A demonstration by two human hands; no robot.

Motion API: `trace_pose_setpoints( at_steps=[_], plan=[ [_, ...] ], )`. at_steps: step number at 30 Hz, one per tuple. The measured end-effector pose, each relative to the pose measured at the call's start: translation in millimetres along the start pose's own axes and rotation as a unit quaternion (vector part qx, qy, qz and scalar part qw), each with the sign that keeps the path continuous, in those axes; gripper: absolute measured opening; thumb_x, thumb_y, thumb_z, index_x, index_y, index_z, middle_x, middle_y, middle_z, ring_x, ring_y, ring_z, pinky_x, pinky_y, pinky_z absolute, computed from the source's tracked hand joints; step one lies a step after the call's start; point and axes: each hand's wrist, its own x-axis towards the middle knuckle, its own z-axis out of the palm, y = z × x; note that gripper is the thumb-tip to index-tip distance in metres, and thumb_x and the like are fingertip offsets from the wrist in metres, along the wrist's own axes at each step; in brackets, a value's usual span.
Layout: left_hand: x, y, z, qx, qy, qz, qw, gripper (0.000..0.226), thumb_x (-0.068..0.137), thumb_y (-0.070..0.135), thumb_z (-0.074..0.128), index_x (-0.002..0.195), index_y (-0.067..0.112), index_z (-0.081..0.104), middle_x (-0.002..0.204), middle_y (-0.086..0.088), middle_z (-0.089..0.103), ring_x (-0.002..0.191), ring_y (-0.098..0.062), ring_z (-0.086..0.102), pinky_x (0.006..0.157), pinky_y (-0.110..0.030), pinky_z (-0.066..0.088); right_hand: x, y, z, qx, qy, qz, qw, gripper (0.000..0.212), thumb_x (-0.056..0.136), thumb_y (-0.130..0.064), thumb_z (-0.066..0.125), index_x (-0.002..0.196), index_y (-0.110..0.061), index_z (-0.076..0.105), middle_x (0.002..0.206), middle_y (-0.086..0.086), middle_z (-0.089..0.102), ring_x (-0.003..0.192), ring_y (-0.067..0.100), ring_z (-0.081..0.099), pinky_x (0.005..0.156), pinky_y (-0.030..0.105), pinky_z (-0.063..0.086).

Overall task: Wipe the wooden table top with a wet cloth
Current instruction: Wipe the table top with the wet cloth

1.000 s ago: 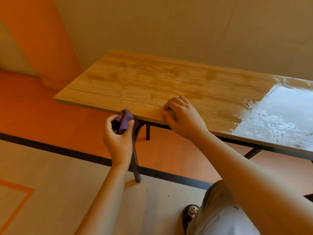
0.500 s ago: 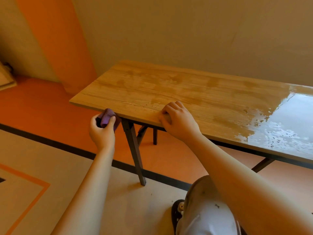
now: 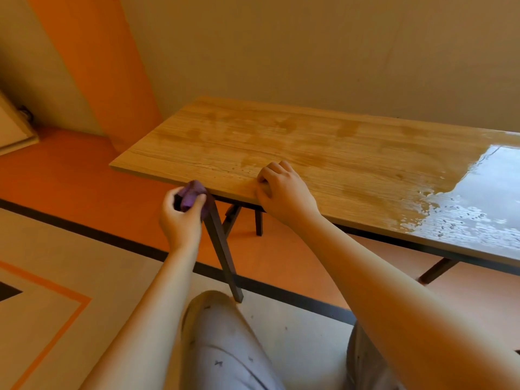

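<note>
A long wooden table top (image 3: pixel 323 147) stands against the wall, streaked with damp patches and shiny wet at its right end. A bunched purple cloth (image 3: pixel 191 195) is pressed against the table's front edge near the left leg, with my left hand (image 3: pixel 181 215) shut around it. My right hand (image 3: pixel 284 190) rests on the front edge of the table top with its fingers curled on the wood and nothing in it.
Dark metal table legs (image 3: pixel 222 249) stand just behind my left hand. The floor is orange with a black stripe (image 3: pixel 84 229) and beige tiles. My knees in grey trousers (image 3: pixel 225 347) are below. A pale board (image 3: pixel 14 128) leans at the far left.
My left hand has slid the cloth leftward along the table's front edge toward the left leg. My right hand has stayed on the edge. The view has shifted left and lower, showing my knees.
</note>
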Motion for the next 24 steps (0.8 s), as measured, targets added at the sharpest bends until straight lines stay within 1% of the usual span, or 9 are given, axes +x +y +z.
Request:
trace_pose_setpoints(
  at_steps=[3, 8, 10, 12, 14, 17, 20, 22, 24],
  plan=[
    [35.6, -6.9, -21.0, 0.016, 0.046, -0.017, 0.999, 0.031, 0.084, 0.019, 0.07, 0.113, 0.016, 0.058, 0.108, 0.002, 0.059, 0.106, -0.021, 0.059, 0.086, -0.032, 0.049, -0.4, -0.5, 3.4, -0.018, 0.017, -0.011, 1.0, 0.024, 0.094, -0.023, 0.047, 0.105, -0.008, 0.062, 0.106, 0.007, 0.061, 0.105, 0.027, 0.048, 0.082, 0.038, 0.044],
    [72.1, -6.2, -43.0, 0.092, 0.038, 0.002, 0.995, 0.036, 0.084, 0.018, 0.069, 0.118, 0.012, 0.058, 0.109, 0.003, 0.057, 0.108, -0.021, 0.058, 0.083, -0.029, 0.049, 0.0, -0.2, 7.5, -0.032, 0.038, -0.016, 0.999, 0.024, 0.095, -0.025, 0.047, 0.1, -0.009, 0.063, 0.101, 0.005, 0.061, 0.099, 0.025, 0.05, 0.081, 0.037, 0.045],
    [62.3, -3.4, -40.4, 0.088, 0.019, 0.006, 0.996, 0.035, 0.085, 0.019, 0.069, 0.118, 0.014, 0.058, 0.11, 0.004, 0.058, 0.105, -0.016, 0.056, 0.079, -0.019, 0.046, 0.4, 2.7, 6.7, -0.011, 0.04, -0.011, 0.999, 0.021, 0.093, -0.026, 0.051, 0.096, -0.01, 0.063, 0.099, 0.003, 0.061, 0.096, 0.023, 0.049, 0.079, 0.036, 0.046],
    [44.5, -0.5, -32.1, 0.082, -0.02, 0.031, 0.996, 0.032, 0.084, 0.019, 0.07, 0.114, 0.014, 0.06, 0.107, 0.005, 0.06, 0.1, -0.01, 0.055, 0.075, -0.008, 0.043, 1.2, 3.7, 4.1, 0.035, 0.039, 0.009, 0.999, 0.019, 0.091, -0.029, 0.056, 0.09, -0.011, 0.064, 0.096, 0.001, 0.06, 0.094, 0.02, 0.047, 0.078, 0.032, 0.044],
    [29.6, -1.4, -23.4, 0.088, -0.056, 0.058, 0.993, 0.03, 0.084, 0.017, 0.071, 0.111, 0.013, 0.06, 0.104, 0.004, 0.06, 0.097, -0.006, 0.054, 0.076, -0.003, 0.041, 2.8, 3.5, 3.8, 0.056, 0.032, 0.019, 0.998, 0.02, 0.09, -0.032, 0.059, 0.088, -0.012, 0.064, 0.095, -0.001, 0.06, 0.094, 0.018, 0.046, 0.078, 0.029, 0.042],
    [24.6, -3.1, -17.4, 0.083, -0.061, 0.06, 0.993, 0.028, 0.083, 0.015, 0.072, 0.108, 0.015, 0.06, 0.102, 0.004, 0.061, 0.095, -0.005, 0.055, 0.081, -0.008, 0.043, 2.7, 3.3, 5.1, 0.043, 0.03, 0.022, 0.998, 0.016, 0.088, -0.028, 0.061, 0.089, -0.012, 0.064, 0.098, 0.0, 0.061, 0.092, 0.02, 0.047, 0.077, 0.03, 0.044],
    [40.5, -7.3, -24.9, 0.078, -0.026, 0.039, 0.996, 0.027, 0.082, 0.014, 0.072, 0.105, 0.019, 0.058, 0.096, 0.013, 0.059, 0.092, 0.002, 0.056, 0.081, -0.01, 0.044, 2.0, 1.6, 4.6, 0.025, 0.026, 0.018, 0.999, 0.019, 0.088, -0.028, 0.059, 0.092, -0.01, 0.064, 0.1, 0.003, 0.062, 0.093, 0.022, 0.049, 0.079, 0.031, 0.044],
    [60.0, -13.1, -33.2, 0.06, 0.028, -0.01, 0.998, 0.027, 0.082, 0.016, 0.071, 0.106, 0.021, 0.058, 0.097, 0.015, 0.059, 0.091, 0.001, 0.056, 0.084, -0.016, 0.047, 0.8, 1.0, 4.1, 0.028, 0.008, 0.023, 0.999, 0.023, 0.089, -0.032, 0.059, 0.095, -0.011, 0.064, 0.103, 0.003, 0.061, 0.095, 0.022, 0.049, 0.082, 0.031, 0.045],
    [84.8, -19.1, -44.7, 0.046, 0.073, -0.073, 0.994, 0.027, 0.081, 0.018, 0.069, 0.105, 0.02, 0.057, 0.099, 0.01, 0.061, 0.091, -0.004, 0.057, 0.086, -0.026, 0.05, 0.7, 0.5, 2.4, 0.037, -0.008, 0.036, 0.999, 0.025, 0.089, -0.035, 0.059, 0.097, -0.011, 0.064, 0.105, 0.003, 0.06, 0.095, 0.022, 0.05, 0.083, 0.034, 0.046]
  ],
)
